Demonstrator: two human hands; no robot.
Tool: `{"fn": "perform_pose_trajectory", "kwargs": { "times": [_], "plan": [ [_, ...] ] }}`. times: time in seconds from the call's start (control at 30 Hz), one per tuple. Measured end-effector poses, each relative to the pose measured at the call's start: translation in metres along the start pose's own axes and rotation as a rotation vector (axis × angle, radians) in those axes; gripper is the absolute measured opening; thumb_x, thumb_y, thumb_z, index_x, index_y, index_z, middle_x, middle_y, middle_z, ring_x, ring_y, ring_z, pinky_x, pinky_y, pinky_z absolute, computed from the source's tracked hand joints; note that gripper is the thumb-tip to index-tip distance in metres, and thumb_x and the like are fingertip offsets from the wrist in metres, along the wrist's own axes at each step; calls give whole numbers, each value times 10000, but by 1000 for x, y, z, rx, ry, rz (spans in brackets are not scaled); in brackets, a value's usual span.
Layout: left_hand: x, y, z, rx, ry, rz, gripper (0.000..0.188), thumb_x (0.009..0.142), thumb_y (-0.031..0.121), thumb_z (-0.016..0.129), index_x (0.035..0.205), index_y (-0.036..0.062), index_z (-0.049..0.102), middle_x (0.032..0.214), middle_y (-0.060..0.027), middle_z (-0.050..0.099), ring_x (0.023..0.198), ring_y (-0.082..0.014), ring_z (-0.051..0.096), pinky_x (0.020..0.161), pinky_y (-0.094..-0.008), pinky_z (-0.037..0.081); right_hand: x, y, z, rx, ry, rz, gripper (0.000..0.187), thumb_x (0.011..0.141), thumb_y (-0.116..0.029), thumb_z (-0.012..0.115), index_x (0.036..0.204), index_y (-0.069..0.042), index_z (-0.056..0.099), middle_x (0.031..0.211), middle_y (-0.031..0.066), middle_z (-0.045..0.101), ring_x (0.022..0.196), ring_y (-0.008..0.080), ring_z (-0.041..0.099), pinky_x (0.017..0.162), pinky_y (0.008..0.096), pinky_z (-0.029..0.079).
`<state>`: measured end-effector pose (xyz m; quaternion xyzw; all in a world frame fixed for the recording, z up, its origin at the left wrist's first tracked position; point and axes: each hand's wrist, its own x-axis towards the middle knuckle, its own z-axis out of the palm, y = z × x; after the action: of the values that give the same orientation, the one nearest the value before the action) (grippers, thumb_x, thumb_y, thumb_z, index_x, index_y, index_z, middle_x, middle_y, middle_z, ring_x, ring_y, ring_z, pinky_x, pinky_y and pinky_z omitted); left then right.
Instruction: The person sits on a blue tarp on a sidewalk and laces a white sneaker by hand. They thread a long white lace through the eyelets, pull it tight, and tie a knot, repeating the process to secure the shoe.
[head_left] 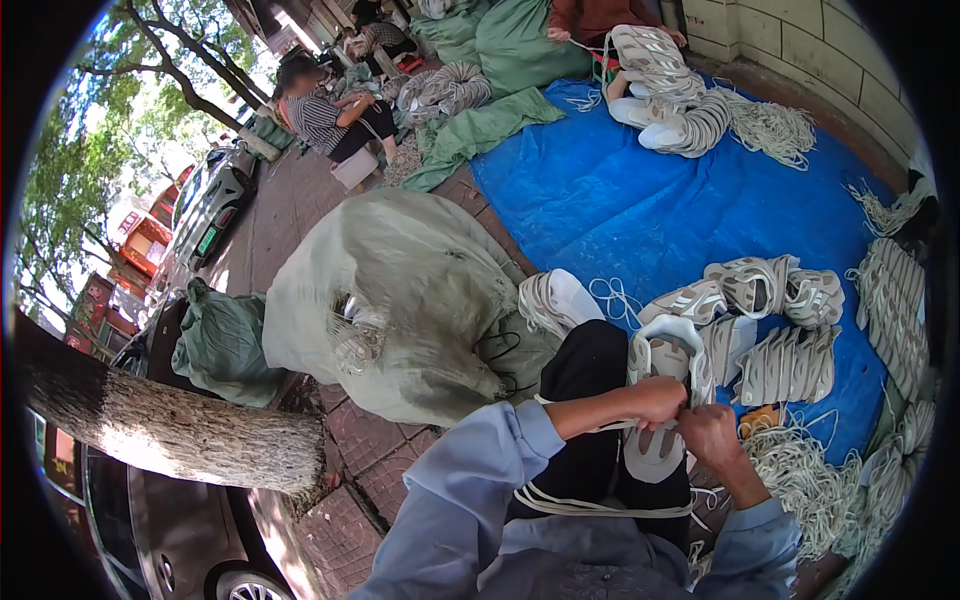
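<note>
A beige and white shoe upper point(655, 465) lies across my dark-trousered thighs, its padded collar pointing away from me. Over its lacing area my left hand point(657, 400) is closed in a fist on a white shoelace point(612, 426), which trails out on the left. My right hand point(712, 438) is closed just to the right of it, fingertips meeting the left hand's at the upper; the lace between them is mostly hidden by the fingers. More white laces point(590, 508) lie looped across my lap.
Stacked shoe uppers point(790, 365) lie on a blue tarp point(640, 200), with a heap of white laces point(800, 485) at right. A bulging pale sack point(400, 290) stands left, near a tree trunk point(190, 430) and parked cars point(170, 530). Other people point(325, 115) sit farther off.
</note>
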<state>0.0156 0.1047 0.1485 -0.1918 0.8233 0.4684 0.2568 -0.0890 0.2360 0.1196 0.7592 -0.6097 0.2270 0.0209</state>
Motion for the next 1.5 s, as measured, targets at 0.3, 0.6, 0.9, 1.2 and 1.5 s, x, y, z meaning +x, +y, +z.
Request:
{"fn": "perform_pose_trajectory", "kwargs": {
  "times": [0.3,0.6,0.9,1.2,1.5],
  "plan": [
    [-19,-6,18,-390,179,75,157,829,130,459,844,-11,527,488,-90,518,344,-158,499,326,-284,373,-4,-2,7,38,61,132,215,545,-219,689,567,-91,517,506,52,511,476,212,546,471,337,428],
    [-20,-13,35,-142,737,298,95,787,130,497,761,42,522,632,-176,535,568,-345,552,514,-410,424,0,-3,-12,143,-81,292,204,602,-239,674,742,-113,596,607,55,559,615,232,592,542,349,463],
    [-50,16,5,-561,783,421,127,873,110,439,852,5,507,669,-46,565,621,-91,544,584,-220,433,31,-8,-22,721,89,422,218,661,-152,670,832,-27,621,666,97,570,577,224,547,535,302,426],
    [-26,-8,32,-968,677,551,402,921,281,368,1171,-25,442,1125,-130,510,1054,-182,472,910,-288,346,43,-10,-12,676,208,453,124,687,-149,638,757,-48,627,688,77,586,615,224,577,547,306,454],
    [-20,3,43,-729,923,531,318,906,208,400,1085,-34,500,1102,-154,529,1030,-201,495,897,-288,363,46,-12,1,397,108,366,85,676,-144,618,727,-76,617,699,69,585,634,233,587,543,326,472]
  ]
}}
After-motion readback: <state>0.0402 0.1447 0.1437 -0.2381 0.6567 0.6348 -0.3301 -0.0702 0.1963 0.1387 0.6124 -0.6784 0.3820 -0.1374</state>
